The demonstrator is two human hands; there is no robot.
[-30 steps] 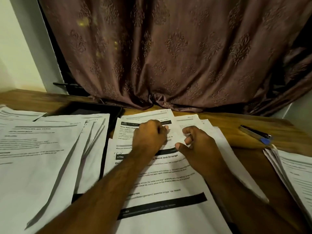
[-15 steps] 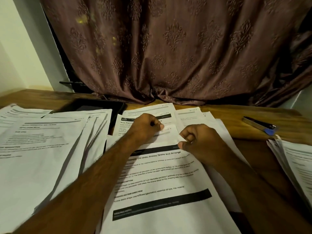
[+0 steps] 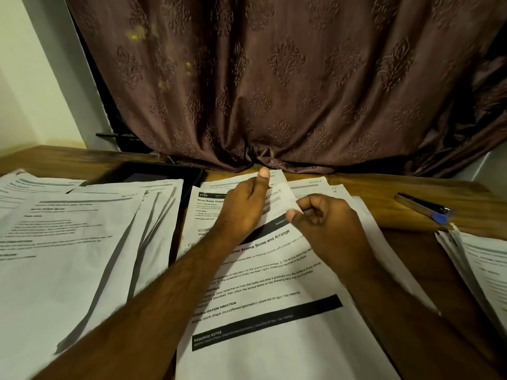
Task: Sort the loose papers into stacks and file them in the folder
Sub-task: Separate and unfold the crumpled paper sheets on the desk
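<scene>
Spanning the wooden desk (image 3: 68, 157) from the left edge: a fanned stack of printed sheets (image 3: 71, 256), several pages overlapping, with slanted shadows across them. More sheets (image 3: 33, 185) lie behind it at the far left. A black tablet (image 3: 153, 175) sits behind the stack, partly covered by its top edge.

Centre: a second pile of papers. Top sheet (image 3: 269, 311) is headed "...Aroma Stone and Arrange", with black bars across it; it lies tilted, its far end raised and curled. Beneath and behind it lies a sheet headed "Shoe Rack Organ..." (image 3: 208, 207), numbered 2723, and further pages (image 3: 310, 185) marked "SECTION" at their corners.

Left hand (image 3: 241, 212) rests over the upper part of the centre pile, thumb up and extended toward the curtain (image 3: 274, 78); its other fingers are hidden behind the lifted page corner, so whether they grip it cannot be told. Right hand (image 3: 329, 223) is curled, thumb and forefinger pinching the right edge of the lifted corner of the top sheet. Both forearms cross the centre pile.

Right of centre: a stapler (image 3: 424, 208), dark with a blue end, lies on bare wood, apart from the papers. Far right: another stack of pages (image 3: 482, 270) at the desk edge, partly cut off by the frame.

No folder identifiable in view.
</scene>
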